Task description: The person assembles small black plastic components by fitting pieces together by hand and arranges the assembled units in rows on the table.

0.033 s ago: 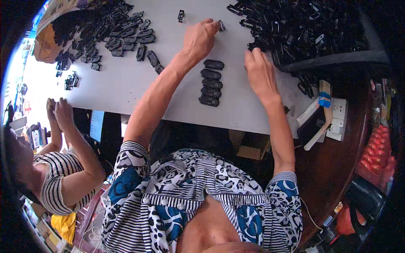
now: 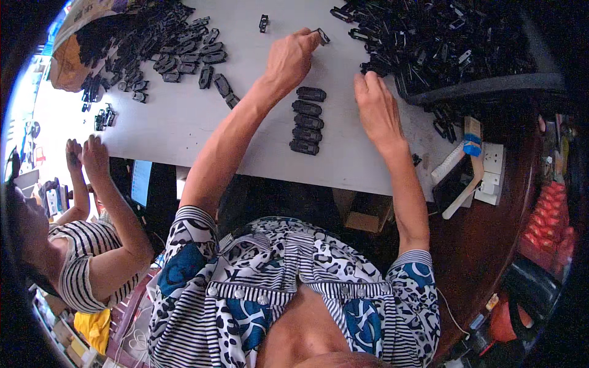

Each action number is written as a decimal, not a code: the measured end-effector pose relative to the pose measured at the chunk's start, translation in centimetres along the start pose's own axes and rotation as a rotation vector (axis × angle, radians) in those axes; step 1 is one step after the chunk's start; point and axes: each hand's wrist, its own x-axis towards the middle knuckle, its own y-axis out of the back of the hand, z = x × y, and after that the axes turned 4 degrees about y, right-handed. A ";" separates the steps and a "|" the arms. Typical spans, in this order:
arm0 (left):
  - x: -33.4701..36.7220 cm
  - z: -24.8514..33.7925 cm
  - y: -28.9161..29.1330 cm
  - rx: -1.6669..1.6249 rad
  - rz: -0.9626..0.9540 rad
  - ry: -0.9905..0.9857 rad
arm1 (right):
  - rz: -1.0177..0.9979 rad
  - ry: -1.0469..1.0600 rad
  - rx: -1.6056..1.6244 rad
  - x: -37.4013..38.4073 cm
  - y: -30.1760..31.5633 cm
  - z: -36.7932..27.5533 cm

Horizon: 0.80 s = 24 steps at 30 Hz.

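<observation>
My left hand reaches over the far middle of the white table, its fingertips pinching a small black plastic frame-shaped piece. My right hand is low over the table, fingers stretched forward, with no held thing showing in it. Its fingertips are nearest the edge of a large heap of black plastic parts. Between my forearms, several black oblong plastic pieces lie in a column, one below another. A single small black frame piece lies apart, beyond my left hand.
Finished-looking black pieces spread across the left of the table. A brush with a blue-taped handle and a white power strip are at the right. On the left, a co-worker's hands are raised by the table edge.
The frame piece in my left fingers has turned and shows more of its opening. My right fingers have straightened and spread slightly. The co-worker's hands have shifted a little.
</observation>
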 end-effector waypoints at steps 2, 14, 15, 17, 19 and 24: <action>-0.3 -0.2 -0.3 -0.022 0.013 -0.024 | 0.040 -0.003 0.031 -0.4 0.3 -0.7; 3.5 -0.8 -2.1 0.230 0.041 -0.176 | 0.007 -0.074 0.302 -0.1 0.6 2.1; 3.7 -0.4 -1.7 0.193 -0.013 -0.122 | 0.006 -0.075 0.303 -0.3 0.3 2.4; 3.6 -0.7 -1.8 0.158 -0.069 -0.067 | 0.009 -0.072 0.325 -0.5 -0.1 2.8; 3.3 -1.6 -2.0 -0.156 0.046 -0.083 | 0.013 -0.084 0.323 -0.3 -0.2 2.7; 0.4 0.1 -0.9 -0.379 -0.041 0.107 | 0.015 -0.144 0.302 0.2 -0.2 2.3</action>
